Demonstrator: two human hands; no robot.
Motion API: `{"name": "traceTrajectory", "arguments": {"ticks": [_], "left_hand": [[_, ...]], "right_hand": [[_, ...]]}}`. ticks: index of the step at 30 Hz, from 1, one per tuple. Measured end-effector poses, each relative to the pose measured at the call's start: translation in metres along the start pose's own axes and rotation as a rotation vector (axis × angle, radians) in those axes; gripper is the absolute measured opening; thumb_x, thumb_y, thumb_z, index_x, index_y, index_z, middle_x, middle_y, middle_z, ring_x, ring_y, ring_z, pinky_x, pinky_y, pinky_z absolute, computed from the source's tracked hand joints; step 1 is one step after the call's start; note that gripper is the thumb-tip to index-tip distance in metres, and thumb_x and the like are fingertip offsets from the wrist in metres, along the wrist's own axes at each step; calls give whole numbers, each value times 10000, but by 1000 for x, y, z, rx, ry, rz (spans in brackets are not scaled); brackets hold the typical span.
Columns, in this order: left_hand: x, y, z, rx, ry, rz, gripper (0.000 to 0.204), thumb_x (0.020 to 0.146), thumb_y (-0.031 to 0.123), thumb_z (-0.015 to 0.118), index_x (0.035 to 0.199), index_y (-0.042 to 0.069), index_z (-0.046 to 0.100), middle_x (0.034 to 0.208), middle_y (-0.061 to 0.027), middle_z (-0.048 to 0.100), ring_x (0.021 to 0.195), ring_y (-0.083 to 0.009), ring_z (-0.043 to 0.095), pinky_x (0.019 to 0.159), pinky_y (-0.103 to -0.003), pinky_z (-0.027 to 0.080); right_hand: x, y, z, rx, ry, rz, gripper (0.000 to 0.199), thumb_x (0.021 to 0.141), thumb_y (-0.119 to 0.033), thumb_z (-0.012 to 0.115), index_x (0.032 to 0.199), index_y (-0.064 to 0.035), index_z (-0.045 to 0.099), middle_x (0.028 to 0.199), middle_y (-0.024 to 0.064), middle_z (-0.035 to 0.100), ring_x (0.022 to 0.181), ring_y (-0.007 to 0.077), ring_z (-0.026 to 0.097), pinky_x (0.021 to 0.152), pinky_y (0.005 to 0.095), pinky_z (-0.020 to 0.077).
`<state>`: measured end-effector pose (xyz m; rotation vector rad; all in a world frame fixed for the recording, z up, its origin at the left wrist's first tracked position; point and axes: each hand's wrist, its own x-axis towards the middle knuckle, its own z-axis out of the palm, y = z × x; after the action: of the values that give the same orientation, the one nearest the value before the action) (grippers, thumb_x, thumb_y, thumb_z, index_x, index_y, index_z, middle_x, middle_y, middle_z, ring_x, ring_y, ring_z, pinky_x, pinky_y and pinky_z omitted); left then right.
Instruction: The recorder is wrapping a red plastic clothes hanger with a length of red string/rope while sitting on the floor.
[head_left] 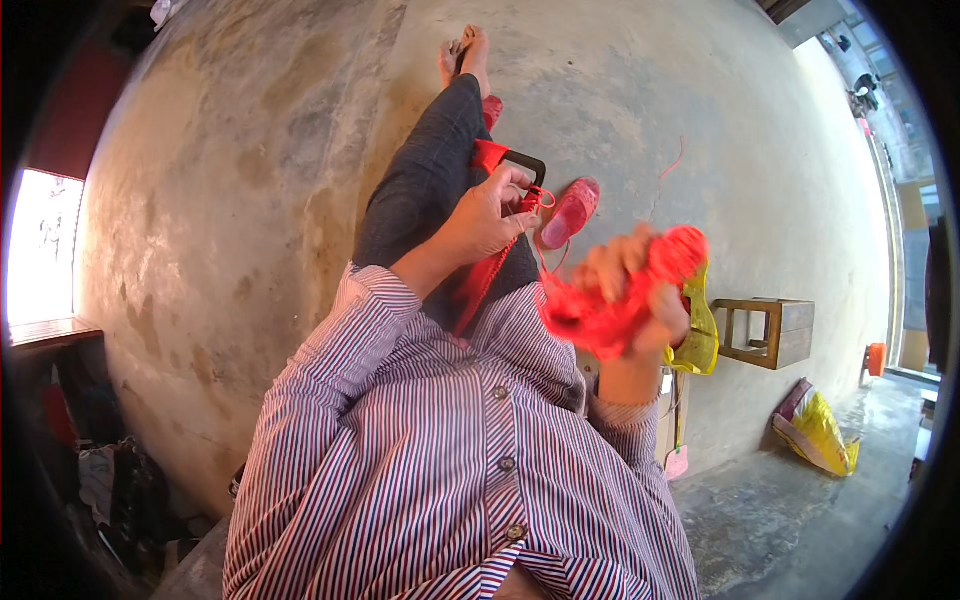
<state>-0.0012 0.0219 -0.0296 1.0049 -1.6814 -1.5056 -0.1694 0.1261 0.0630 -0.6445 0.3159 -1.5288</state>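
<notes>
My left hand [482, 216] is closed, thumb and fingers pinching a red woven or knitted piece [488, 268] over my lap. A black bar-shaped handle [528, 164] sticks out just beyond those fingertips, next to a red flap [488, 154]. A loop of red cord shows at the pinch. My right hand [622, 285], blurred by motion, is wrapped round a bundle of red cord [680, 252], raised to the right of my lap. A strand [548, 262] hangs between the two hands. Parts of the red piece are hidden behind my left hand and wrist.
Pink-red slippers [572, 212] lie on the concrete floor [640, 110] by my outstretched legs [420, 170]. A yellow bag [697, 335] sits behind my right hand. Further right are a small wooden stool [790, 334], a yellow and purple sack [818, 428] and an orange object [875, 359].
</notes>
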Motion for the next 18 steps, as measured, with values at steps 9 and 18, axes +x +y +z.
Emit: {"name": "traceTrajectory", "arguments": {"ticks": [9, 18], "left_hand": [[2, -2, 3, 11, 6, 29, 399, 837, 94, 688, 1129, -10, 437, 827, -69, 604, 706, -87, 547, 628, -250, 474], [14, 5, 7, -73, -192, -186, 330, 857, 86, 638, 1117, -60, 495, 838, -79, 609, 708, -96, 557, 653, -251, 470]], "right_hand": [[-32, -33, 81, 388, -536, 189, 389, 829, -417, 695, 938, -107, 488, 695, 36, 584, 621, 170, 467, 602, 311, 378], [-32, -54, 121, 272, -521, 79, 215, 912, -230, 594, 877, -76, 448, 564, 45, 512, 377, 139, 388, 397, 275, 351]]}}
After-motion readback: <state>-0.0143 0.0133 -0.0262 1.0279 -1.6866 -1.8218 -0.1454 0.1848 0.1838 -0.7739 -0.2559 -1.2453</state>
